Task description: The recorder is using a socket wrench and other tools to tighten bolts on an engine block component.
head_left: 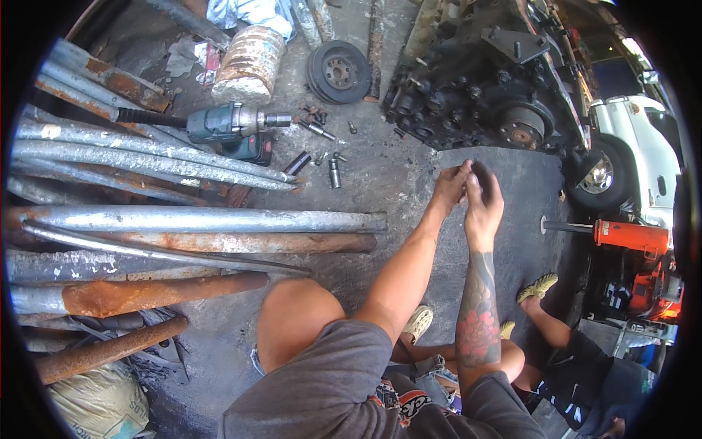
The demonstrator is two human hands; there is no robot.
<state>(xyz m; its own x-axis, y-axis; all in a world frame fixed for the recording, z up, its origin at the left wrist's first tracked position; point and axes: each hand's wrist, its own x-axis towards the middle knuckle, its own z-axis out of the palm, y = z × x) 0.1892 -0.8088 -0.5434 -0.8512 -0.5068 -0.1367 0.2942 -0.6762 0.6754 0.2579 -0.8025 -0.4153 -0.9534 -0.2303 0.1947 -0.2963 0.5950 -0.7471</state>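
Note:
My left hand (447,189) and my right hand (485,199) come close together over the dark floor, just in front of a greasy engine block (453,95). The left fingers are pinched together near the right thumb. My right fingers are curled and blackened with grease. Anything held between the hands is too small or hidden to make out. Off to the left, a teal cordless impact wrench (216,126) with a socket on its nose lies on metal pipes. Loose sockets (334,174) and several bolts (313,113) are scattered on the floor beside it.
Long steel pipes (197,218) fill the left side. A black pulley (338,72) and a rusty, whitish cylinder (249,64) stand at the back. At right are a red jack (630,235), a white vehicle (647,157) with its wheel, and another person's leg (547,322).

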